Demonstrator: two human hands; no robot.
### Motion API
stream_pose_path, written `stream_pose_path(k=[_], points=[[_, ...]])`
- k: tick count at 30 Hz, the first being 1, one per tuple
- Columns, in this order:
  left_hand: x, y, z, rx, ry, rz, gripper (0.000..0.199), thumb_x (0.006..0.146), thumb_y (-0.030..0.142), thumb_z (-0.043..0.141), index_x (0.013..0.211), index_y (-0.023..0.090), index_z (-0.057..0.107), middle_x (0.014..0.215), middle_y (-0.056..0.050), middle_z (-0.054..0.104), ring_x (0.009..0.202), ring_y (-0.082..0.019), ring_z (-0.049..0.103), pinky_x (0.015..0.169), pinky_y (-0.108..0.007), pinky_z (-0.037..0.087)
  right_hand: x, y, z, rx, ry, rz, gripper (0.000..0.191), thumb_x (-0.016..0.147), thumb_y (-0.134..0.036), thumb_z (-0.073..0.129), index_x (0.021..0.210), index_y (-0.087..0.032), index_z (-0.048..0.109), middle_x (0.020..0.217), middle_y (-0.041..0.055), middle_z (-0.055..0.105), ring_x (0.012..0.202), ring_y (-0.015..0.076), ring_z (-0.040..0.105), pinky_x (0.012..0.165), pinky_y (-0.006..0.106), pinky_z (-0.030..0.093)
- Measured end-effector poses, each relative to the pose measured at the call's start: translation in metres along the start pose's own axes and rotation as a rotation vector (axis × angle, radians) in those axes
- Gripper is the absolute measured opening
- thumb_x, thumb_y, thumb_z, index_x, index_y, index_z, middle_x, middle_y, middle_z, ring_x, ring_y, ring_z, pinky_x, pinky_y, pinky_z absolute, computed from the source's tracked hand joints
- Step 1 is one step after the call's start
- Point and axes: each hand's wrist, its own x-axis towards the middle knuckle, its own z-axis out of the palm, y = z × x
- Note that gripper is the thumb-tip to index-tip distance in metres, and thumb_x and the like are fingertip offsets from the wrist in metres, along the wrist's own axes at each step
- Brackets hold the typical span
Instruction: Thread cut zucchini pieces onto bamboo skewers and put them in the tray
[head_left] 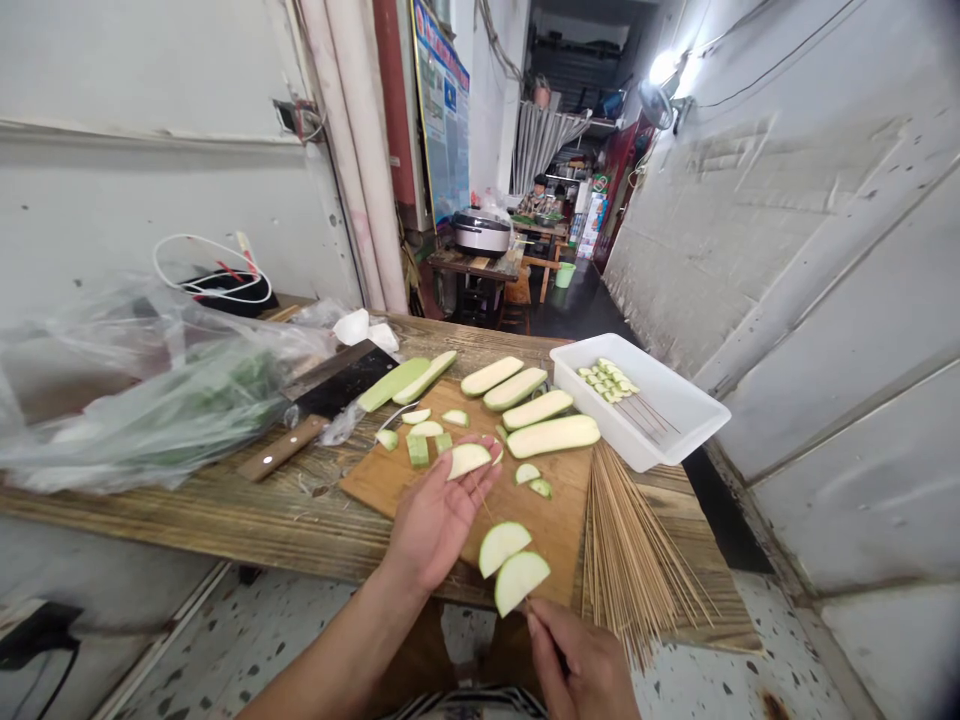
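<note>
My left hand (439, 515) is held palm up over a wooden cutting board (555, 510), a pale green half-moon zucchini slice (469, 460) lying on its fingers. My right hand (577, 660) pinches a thin bamboo skewer (501, 555) near the board's front edge. Two half-moon slices (521, 582) sit on that skewer. Long zucchini strips (532, 410) and several small pieces (418, 450) lie on the board. A cleaver (337, 385) with a wooden handle rests to its left.
A white plastic tray (679, 400) holding skewered pieces stands at the right of the wooden table (225, 510). A fan of bamboo skewers (630, 560) lies on the table's right. A plastic bag of greens (150, 400) lies at left. Walls flank a narrow passage, where a seated person (536, 200) is visible.
</note>
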Motion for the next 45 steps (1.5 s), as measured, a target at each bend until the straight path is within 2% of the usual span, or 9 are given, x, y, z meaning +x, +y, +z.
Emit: stream_pose_path(k=[3,8,10,13,16,20,24,36,45], points=[[0.0,-0.001,-0.004,0.08,-0.008,0.025,0.021,0.087,0.019,0.047,0.099,0.01,0.062,0.114,-0.017,0.064,0.11,-0.026,0.058,0.096,-0.044,0.046,-0.001,0.001,-0.002,-0.01,-0.014,-0.003,0.028,0.093,-0.025,0.037,0.084,-0.018,0.063,0.063,0.0053,0.065,0.05,0.0146,0.061,0.05,0.021,0.041],[0.001,-0.005,-0.004,0.125,0.068,0.081,0.022,0.087,0.028,0.048,0.093,0.011,0.062,0.103,-0.015,0.068,0.099,-0.024,0.064,0.089,-0.044,0.05,-0.003,0.0,-0.002,-0.012,-0.059,0.012,0.028,0.093,-0.024,0.036,0.079,-0.019,0.06,0.067,0.006,0.067,0.054,0.0151,0.063,0.053,0.021,0.042],[0.002,-0.007,-0.003,0.098,0.086,0.094,0.025,0.088,0.03,0.046,0.09,0.012,0.062,0.102,-0.015,0.069,0.097,-0.024,0.064,0.088,-0.043,0.051,-0.003,-0.001,-0.002,-0.01,-0.057,0.009,0.028,0.092,-0.023,0.036,0.078,-0.019,0.06,0.067,0.0059,0.068,0.053,0.0145,0.063,0.053,0.021,0.042],[0.004,-0.009,-0.002,0.094,0.095,0.121,0.023,0.088,0.025,0.045,0.091,0.011,0.063,0.103,-0.015,0.068,0.096,-0.022,0.064,0.087,-0.037,0.051,-0.004,-0.001,0.0,0.0,-0.042,0.008,0.028,0.092,-0.023,0.037,0.08,-0.018,0.061,0.067,0.0059,0.068,0.053,0.0137,0.062,0.052,0.02,0.043],[0.003,-0.009,-0.003,0.125,0.066,0.152,0.022,0.087,0.023,0.047,0.095,0.011,0.063,0.105,-0.014,0.067,0.096,-0.02,0.064,0.084,-0.032,0.052,-0.005,0.0,0.002,0.005,-0.03,0.003,0.027,0.092,-0.023,0.037,0.081,-0.018,0.062,0.064,0.005,0.067,0.051,0.0128,0.061,0.05,0.019,0.042],[0.0,-0.009,-0.004,0.137,0.003,0.152,0.022,0.085,0.029,0.051,0.097,0.013,0.062,0.106,-0.011,0.066,0.098,-0.022,0.063,0.088,-0.037,0.05,-0.005,0.002,0.004,0.048,0.03,-0.05,0.026,0.093,-0.024,0.037,0.088,-0.018,0.062,0.063,0.0038,0.067,0.052,0.0126,0.063,0.052,0.017,0.044],[-0.001,-0.01,-0.004,0.149,0.01,0.161,0.021,0.084,0.03,0.054,0.094,0.013,0.061,0.102,-0.011,0.068,0.098,-0.023,0.064,0.09,-0.042,0.049,-0.004,0.001,0.003,0.061,0.032,-0.077,0.026,0.093,-0.024,0.037,0.09,-0.019,0.062,0.062,0.0025,0.065,0.055,0.0133,0.065,0.055,0.017,0.047],[-0.003,-0.022,-0.002,0.12,0.103,0.162,0.013,0.083,0.021,0.055,0.087,0.011,0.062,0.096,-0.012,0.07,0.093,-0.022,0.066,0.086,-0.039,0.052,-0.008,0.001,0.0,0.031,-0.01,-0.062,0.022,0.091,-0.019,0.038,0.083,-0.018,0.058,0.068,0.0038,0.066,0.054,0.0127,0.063,0.053,0.018,0.041],[-0.006,-0.022,0.002,0.114,0.123,0.126,0.013,0.082,0.018,0.055,0.089,0.011,0.063,0.097,-0.011,0.07,0.093,-0.021,0.066,0.085,-0.038,0.053,-0.009,0.003,-0.001,-0.04,0.021,-0.118,0.022,0.092,-0.018,0.037,0.093,-0.018,0.059,0.062,0.0014,0.065,0.047,0.0124,0.06,0.047,0.02,0.035]])
